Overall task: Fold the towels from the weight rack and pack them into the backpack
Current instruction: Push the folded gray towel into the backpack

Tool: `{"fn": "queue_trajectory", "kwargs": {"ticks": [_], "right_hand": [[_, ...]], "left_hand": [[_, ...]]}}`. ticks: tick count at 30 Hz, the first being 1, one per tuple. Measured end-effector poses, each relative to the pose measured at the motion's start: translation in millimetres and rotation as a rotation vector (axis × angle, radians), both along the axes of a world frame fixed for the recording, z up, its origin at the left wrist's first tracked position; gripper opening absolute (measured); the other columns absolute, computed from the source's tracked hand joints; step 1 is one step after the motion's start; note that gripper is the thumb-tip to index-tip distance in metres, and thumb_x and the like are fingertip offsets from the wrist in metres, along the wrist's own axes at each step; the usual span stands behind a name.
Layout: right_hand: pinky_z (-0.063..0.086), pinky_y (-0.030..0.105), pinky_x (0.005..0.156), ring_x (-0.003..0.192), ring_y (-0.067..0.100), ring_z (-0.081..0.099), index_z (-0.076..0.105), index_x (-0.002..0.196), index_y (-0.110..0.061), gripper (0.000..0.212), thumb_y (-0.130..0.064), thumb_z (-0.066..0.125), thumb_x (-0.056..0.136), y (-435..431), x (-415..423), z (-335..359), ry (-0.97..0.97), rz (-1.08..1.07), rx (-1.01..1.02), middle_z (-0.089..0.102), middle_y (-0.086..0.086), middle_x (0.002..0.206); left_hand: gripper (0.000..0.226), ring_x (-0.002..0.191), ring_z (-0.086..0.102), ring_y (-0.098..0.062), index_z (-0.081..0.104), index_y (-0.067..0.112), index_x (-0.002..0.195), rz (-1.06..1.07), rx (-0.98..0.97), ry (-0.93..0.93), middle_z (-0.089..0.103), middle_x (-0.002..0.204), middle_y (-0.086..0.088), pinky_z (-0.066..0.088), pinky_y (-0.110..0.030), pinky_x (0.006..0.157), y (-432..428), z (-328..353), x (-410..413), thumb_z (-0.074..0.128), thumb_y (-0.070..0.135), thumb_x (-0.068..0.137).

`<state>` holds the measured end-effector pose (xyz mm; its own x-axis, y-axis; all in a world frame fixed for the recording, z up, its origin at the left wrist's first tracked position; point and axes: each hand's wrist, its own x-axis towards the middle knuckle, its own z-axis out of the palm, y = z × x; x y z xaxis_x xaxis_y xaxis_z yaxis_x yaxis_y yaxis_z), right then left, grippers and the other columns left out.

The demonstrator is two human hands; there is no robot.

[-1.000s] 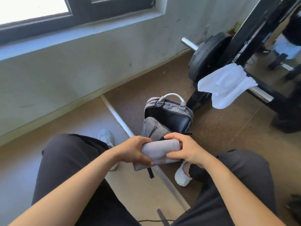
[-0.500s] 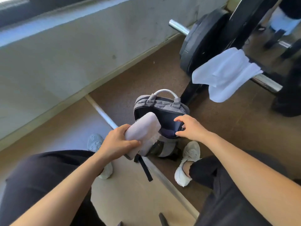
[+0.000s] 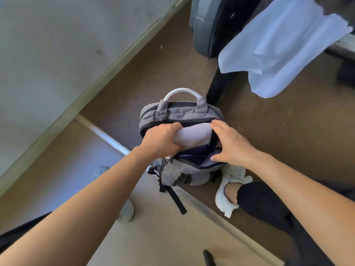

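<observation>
A grey backpack (image 3: 182, 112) with a white top handle stands unzipped on the floor in front of me. My left hand (image 3: 161, 140) grips a folded pale grey towel (image 3: 194, 135), which sits partly inside the backpack's mouth. My right hand (image 3: 230, 144) rests on the right edge of the opening, fingers spread, thumb on the front panel. A white towel (image 3: 278, 45) hangs over the weight rack's bar at the upper right.
A black weight plate (image 3: 213, 25) and the rack's black upright (image 3: 219, 87) stand just behind the backpack. A wall runs along the left. My white shoes (image 3: 228, 191) flank the bag on the brown floor, and a pale strip crosses it diagonally.
My left hand carried the folded towel forward from my lap into the backpack's opening. My right hand let go of the towel and moved to the bag's opening edge. The view tilted down.
</observation>
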<state>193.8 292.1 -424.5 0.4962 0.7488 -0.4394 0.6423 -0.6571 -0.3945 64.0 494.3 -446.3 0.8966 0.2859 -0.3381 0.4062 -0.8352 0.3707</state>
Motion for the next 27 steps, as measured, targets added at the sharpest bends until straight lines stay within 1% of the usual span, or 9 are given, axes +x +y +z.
{"fn": "queue_trajectory", "kwargs": {"ticks": [3,6,11,14,16,20,23,25,27], "right_hand": [[0.034,0.046,0.118,0.154,0.023,0.012,0.002,0.161,-0.024,0.119,-0.034,0.086,0.077,-4,0,-5,-0.002,0.045,-0.049,0.001,-0.007,0.169],[0.032,0.049,0.118,0.156,0.022,0.001,-0.008,0.160,-0.025,0.125,-0.036,0.086,0.077,-7,-4,-9,0.000,0.062,-0.081,-0.011,-0.010,0.168],[0.040,0.048,0.111,0.153,0.024,0.005,-0.008,0.159,-0.024,0.128,-0.034,0.088,0.074,-6,-8,-13,-0.036,0.089,-0.074,-0.015,-0.012,0.165],[0.041,0.049,0.109,0.152,0.024,0.006,-0.005,0.159,-0.026,0.129,-0.033,0.089,0.071,-3,-9,-14,-0.033,0.079,-0.077,-0.013,-0.011,0.165],[0.041,0.049,0.109,0.152,0.025,0.005,-0.005,0.159,-0.026,0.129,-0.034,0.089,0.071,-1,-9,-15,-0.023,0.075,-0.083,-0.012,-0.009,0.165],[0.039,0.046,0.110,0.152,0.024,0.005,-0.005,0.160,-0.026,0.129,-0.036,0.089,0.071,0,-6,-16,-0.011,0.077,-0.095,-0.012,-0.008,0.166],[0.038,0.044,0.109,0.152,0.023,0.005,-0.004,0.160,-0.027,0.129,-0.038,0.089,0.071,-1,-5,-17,0.002,0.085,-0.106,-0.012,-0.009,0.166],[0.038,0.044,0.109,0.153,0.022,0.005,-0.004,0.160,-0.028,0.128,-0.038,0.088,0.072,-2,-4,-16,0.011,0.088,-0.106,-0.012,-0.010,0.166],[0.038,0.044,0.110,0.153,0.023,0.006,-0.003,0.160,-0.029,0.127,-0.037,0.088,0.073,-1,-4,-15,0.013,0.093,-0.099,-0.012,-0.010,0.166]], "left_hand": [[0.046,0.106,0.067,-0.028,0.055,0.024,0.127,-0.039,0.157,-0.024,0.067,0.114,0.002,0.039,-0.035,0.071,-13,-39,-4,0.069,0.041,0.087],[0.038,0.103,0.067,-0.033,0.050,0.018,0.124,-0.083,0.237,0.032,0.064,0.112,-0.004,0.038,-0.038,0.067,-24,-66,-4,0.065,0.034,0.093],[0.045,0.104,0.070,-0.030,0.042,0.013,0.129,-0.148,0.408,0.108,0.063,0.119,-0.005,0.037,-0.037,0.061,-32,-88,23,0.068,0.022,0.093],[0.054,0.105,0.069,-0.027,0.038,0.011,0.137,-0.122,0.480,0.119,0.063,0.120,-0.006,0.038,-0.036,0.064,-30,-98,32,0.066,0.013,0.090],[0.056,0.106,0.067,-0.025,0.037,0.012,0.134,-0.116,0.512,0.125,0.061,0.121,-0.005,0.040,-0.036,0.067,-30,-107,35,0.069,0.013,0.088],[0.038,0.114,0.060,-0.028,0.036,0.014,0.126,-0.141,0.454,0.273,0.054,0.130,-0.009,0.045,-0.040,0.092,-36,-134,35,0.058,0.017,0.094],[0.066,0.124,0.056,-0.032,0.034,0.014,0.135,-0.057,0.249,0.403,0.046,0.138,-0.011,0.042,-0.045,0.101,-39,-149,30,0.070,0.041,0.088],[0.074,0.123,0.056,-0.033,0.035,0.015,0.136,-0.083,0.255,0.342,0.048,0.136,-0.011,0.041,-0.045,0.100,-40,-151,31,0.072,0.050,0.082],[0.076,0.124,0.053,-0.034,0.034,0.018,0.144,-0.161,0.263,0.201,0.049,0.139,-0.010,0.040,-0.047,0.101,-47,-150,35,0.069,0.049,0.085]]}}
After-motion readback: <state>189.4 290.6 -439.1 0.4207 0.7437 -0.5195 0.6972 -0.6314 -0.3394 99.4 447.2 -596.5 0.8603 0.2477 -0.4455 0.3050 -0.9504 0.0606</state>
